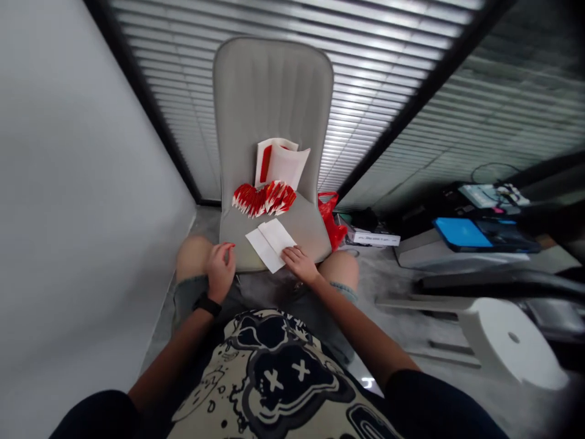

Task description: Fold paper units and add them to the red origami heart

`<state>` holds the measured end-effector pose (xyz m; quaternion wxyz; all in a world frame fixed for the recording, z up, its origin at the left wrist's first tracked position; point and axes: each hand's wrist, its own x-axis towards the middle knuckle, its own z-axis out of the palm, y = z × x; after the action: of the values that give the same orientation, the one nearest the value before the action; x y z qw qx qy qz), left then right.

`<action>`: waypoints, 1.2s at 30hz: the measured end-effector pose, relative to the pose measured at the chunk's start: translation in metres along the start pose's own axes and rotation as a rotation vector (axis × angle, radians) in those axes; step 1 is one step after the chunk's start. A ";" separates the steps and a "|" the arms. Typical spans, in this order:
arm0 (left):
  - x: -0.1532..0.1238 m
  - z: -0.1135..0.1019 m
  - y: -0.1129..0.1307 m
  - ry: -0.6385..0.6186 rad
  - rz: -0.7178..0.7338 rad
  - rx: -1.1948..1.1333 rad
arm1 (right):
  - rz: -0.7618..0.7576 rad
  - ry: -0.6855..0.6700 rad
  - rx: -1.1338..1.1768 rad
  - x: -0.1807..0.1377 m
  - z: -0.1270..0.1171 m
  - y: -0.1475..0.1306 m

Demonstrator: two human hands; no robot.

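A folded white sheet of paper point(270, 242) lies on the seat of a grey chair point(273, 110) in front of me. My right hand point(299, 263) rests on the sheet's near right corner, fingers stretched flat on it. My left hand point(221, 268) sits on my left knee at the seat's front edge, fingers curled loosely, nothing visible in it. Behind the sheet lies a pile of several folded red-and-white paper pieces point(264, 198). A stack of white and red sheets point(278, 161) leans against the chair back.
A red plastic bag point(331, 221) hangs beside the chair's right side. A white box point(375, 238), a blue-topped device point(461, 233) and cables lie on the floor at right. A white round stool point(512, 341) stands near right. A plain wall is at left.
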<state>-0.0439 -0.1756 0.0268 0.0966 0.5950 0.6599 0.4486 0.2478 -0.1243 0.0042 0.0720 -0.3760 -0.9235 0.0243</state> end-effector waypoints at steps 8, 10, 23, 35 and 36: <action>-0.024 0.048 0.022 -0.617 0.546 0.181 | 0.172 0.099 0.022 -0.007 0.043 -0.061; -0.026 0.053 0.015 -0.645 0.577 0.223 | 0.115 0.068 0.058 -0.010 0.040 -0.061; -0.035 0.061 0.009 -0.584 0.627 0.300 | 0.045 0.126 0.117 -0.012 0.039 -0.035; -0.016 0.055 0.018 -0.597 0.496 0.154 | 0.123 0.279 0.417 -0.008 0.038 -0.025; -0.011 0.054 0.021 -0.617 0.476 0.143 | 0.156 0.284 0.454 -0.005 0.036 -0.022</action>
<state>0.0091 -0.1614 0.0059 0.1420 0.8434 0.4730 0.2118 0.2305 -0.1427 -0.0300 0.2810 -0.4199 -0.8433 0.1831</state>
